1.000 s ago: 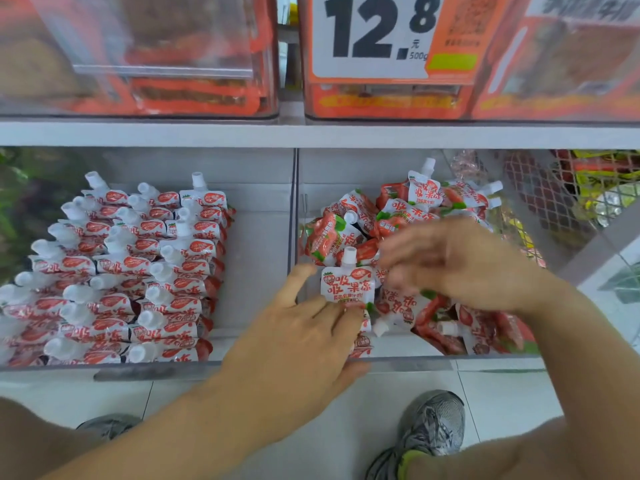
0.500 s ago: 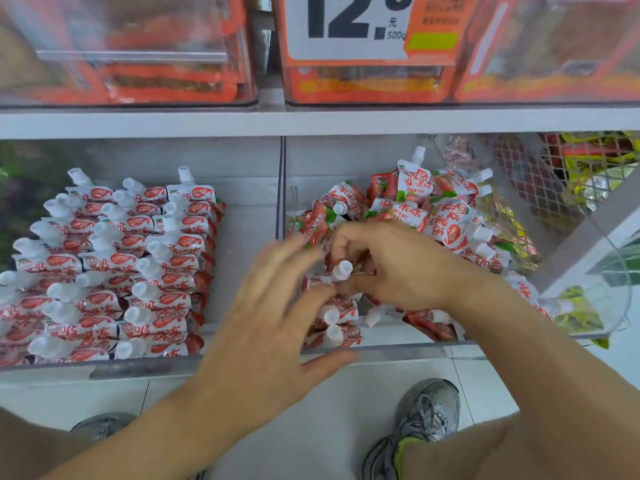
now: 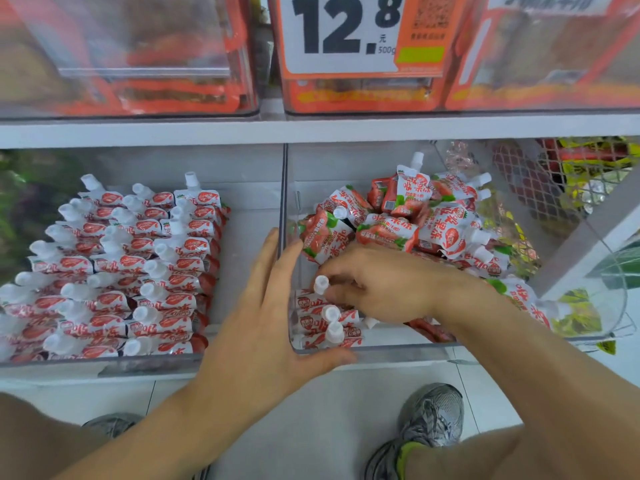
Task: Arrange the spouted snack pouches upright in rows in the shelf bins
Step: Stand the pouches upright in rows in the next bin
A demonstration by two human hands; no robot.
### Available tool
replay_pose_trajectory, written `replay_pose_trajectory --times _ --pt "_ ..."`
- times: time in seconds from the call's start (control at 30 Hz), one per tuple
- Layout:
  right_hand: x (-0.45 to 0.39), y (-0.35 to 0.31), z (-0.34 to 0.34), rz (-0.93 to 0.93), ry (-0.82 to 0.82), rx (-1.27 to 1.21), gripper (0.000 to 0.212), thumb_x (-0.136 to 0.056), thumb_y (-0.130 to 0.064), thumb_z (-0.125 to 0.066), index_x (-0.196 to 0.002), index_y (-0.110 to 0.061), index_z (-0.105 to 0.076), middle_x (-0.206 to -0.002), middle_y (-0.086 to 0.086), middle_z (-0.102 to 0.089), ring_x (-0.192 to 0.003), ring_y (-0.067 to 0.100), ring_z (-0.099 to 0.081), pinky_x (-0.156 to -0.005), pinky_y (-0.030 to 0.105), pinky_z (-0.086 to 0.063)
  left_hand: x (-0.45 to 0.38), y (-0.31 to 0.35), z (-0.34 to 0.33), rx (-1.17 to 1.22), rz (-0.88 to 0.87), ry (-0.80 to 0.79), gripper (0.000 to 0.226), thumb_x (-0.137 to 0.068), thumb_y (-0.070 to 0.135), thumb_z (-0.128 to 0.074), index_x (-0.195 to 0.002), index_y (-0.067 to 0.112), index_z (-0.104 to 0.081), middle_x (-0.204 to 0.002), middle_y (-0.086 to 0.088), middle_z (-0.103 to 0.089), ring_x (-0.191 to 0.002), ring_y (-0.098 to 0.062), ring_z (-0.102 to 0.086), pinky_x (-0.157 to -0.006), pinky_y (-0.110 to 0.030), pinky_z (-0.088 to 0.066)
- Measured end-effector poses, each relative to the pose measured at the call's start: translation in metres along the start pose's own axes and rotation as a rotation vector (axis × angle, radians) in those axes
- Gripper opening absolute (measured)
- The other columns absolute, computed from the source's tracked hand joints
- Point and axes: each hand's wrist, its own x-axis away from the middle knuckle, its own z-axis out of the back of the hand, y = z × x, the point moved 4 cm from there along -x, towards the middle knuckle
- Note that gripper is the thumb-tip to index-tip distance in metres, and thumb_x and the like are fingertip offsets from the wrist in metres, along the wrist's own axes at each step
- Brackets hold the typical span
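Spouted pouch (image 3: 320,289) is pinched by the right hand (image 3: 377,285), fingers curled, at the front-left corner of the right bin (image 3: 398,351), behind two upright pouches (image 3: 329,327). Loose pile (image 3: 415,216) is heaped further back. Left hand (image 3: 273,317) is held flat, fingers straight, against the bin's front-left corner. Left bin (image 3: 156,362) is filled with neat rows (image 3: 131,265).

a: the right hand (image 3: 375,284) covers the pouch (image 3: 310,301) under it. only its cap and a strip of the pack show, so i can't say how the fingers sit on it.

b: and the left bin (image 3: 166,362)?

a: its rows run off the left edge. the left hand (image 3: 266,317) hides the corner of the right bin (image 3: 398,351).

b: the top shelf?

a: the tubs (image 3: 138,57) are blurred and the price card (image 3: 349,32) is cut by the top edge. both shoes (image 3: 429,424) are partly behind arms.
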Motion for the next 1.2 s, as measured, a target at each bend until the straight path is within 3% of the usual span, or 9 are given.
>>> replay_pose_trajectory --times 0.13,0.3,0.5,0.63,0.77,0.9,1.0,1.07,1.2 --pt "0.019 0.005 0.008 -0.044 -0.014 -0.287 0.034 -0.096 0.001 -0.055 -0.119 -0.022 -0.067 -0.113 -0.015 -0.070 -0.103 -0.005 -0.064 -0.089 0.019 -0.053 0.001 -0.001 0.000 -0.020 -0.009 0.015 0.119 -0.051 0.079 -0.067 -0.149 0.035 -0.014 -0.161 0.010 -0.007 -0.141 0.004 -0.017 -0.102 -0.010 -0.022" --pt "0.046 0.030 0.053 -0.103 0.614 -0.219 0.036 -0.085 -0.011 -0.075 -0.113 -0.032 -0.067 -0.113 -0.019 -0.068 -0.102 -0.008 -0.061 -0.093 0.017 -0.049 0.003 -0.001 0.000 -0.034 -0.017 0.011 0.119 -0.050 0.078 -0.068 -0.148 0.043 -0.009 -0.159 0.018 -0.001 -0.137 0.009 -0.016 -0.097 -0.018 -0.037" --pt "0.010 0.042 0.020 -0.224 0.148 0.357 0.073 -0.070 -0.056 -0.077 -0.137 -0.043 -0.050 -0.153 -0.007 -0.034 -0.142 0.023 -0.023 -0.114 0.052 -0.023 -0.002 0.005 0.010 0.017 -0.014 -0.041 0.100 -0.053 0.083 -0.064 -0.138 0.056 -0.017 -0.149 0.032 -0.002 -0.122 0.035 -0.006 -0.088 0.009 -0.024" --pt "-0.003 0.037 0.020 -0.188 0.227 0.468 0.047 -0.081 -0.045 -0.072 -0.126 -0.037 -0.061 -0.144 -0.010 -0.041 -0.132 0.026 -0.027 -0.107 0.051 -0.027 -0.014 0.004 0.037 -0.077 -0.054 0.005 0.068 -0.081 0.076 -0.040 -0.131 0.031 -0.048 -0.135 0.019 -0.033 -0.117 0.028 -0.026 -0.092 0.009 -0.016" --pt "0.019 0.045 0.036 -0.175 0.342 0.210 0.037 -0.084 -0.036 -0.073 -0.116 -0.031 -0.057 -0.129 -0.005 -0.053 -0.124 0.027 -0.044 -0.105 0.049 -0.036 -0.048 0.025 0.058 -0.271 -0.187 0.087 0.033 -0.088 0.044 -0.051 -0.112 0.025 -0.062 -0.125 0.003 -0.051 -0.112 -0.002 -0.048 -0.094 -0.010 -0.030" --pt "0.048 0.060 0.071 -0.281 0.588 0.208 0.030 -0.075 -0.026 -0.077 -0.100 -0.031 -0.059 -0.110 -0.004 -0.061 -0.115 0.030 -0.051 -0.100 0.048 -0.040 -0.101 0.046 0.032 -0.506 -0.292 -0.203 0.027 -0.091 0.036 -0.057 -0.113 0.022 -0.060 -0.109 0.000 -0.061 -0.103 -0.021 -0.058 -0.088 -0.033 -0.047" --pt "0.066 0.078 0.083 -0.474 0.533 0.257 0.040 -0.076 -0.013 -0.071 -0.110 -0.031 -0.060 -0.143 -0.001 -0.050 -0.149 0.031 -0.017 -0.116 0.062 -0.005 -0.138 0.039 -0.004 -0.742 -0.269 -0.494 0.041 -0.082 0.039 -0.071 -0.113 0.017 -0.055 -0.103 -0.006 -0.059 -0.096 -0.026 -0.059 -0.079 -0.039 -0.052" --pt "0.071 0.075 0.083 -0.421 0.492 0.219 0.050 -0.077 -0.015 -0.075 -0.122 -0.033 -0.060 -0.158 -0.003 -0.032 -0.152 0.025 0.001 -0.118 0.052 0.007 -0.151 0.031 -0.023 -0.764 -0.242 -0.636 0.051 -0.072 0.042 -0.079 -0.110 0.015 -0.057 -0.095 -0.006 -0.061 -0.086 -0.024 -0.060 -0.073 -0.040 -0.054" --pt "0.066 0.046 0.079 -0.138 0.595 0.120 0.041 -0.078 -0.025 -0.080 -0.117 -0.022 -0.069 -0.131 -0.001 -0.062 -0.127 0.017 -0.052 -0.111 0.024 -0.033 -0.159 0.016 -0.041 -0.820 -0.255 -0.733 0.046 -0.069 0.039 -0.082 -0.104 0.015 -0.062 -0.092 -0.003 -0.057 -0.080 -0.023 -0.059 -0.069 -0.040 -0.055"
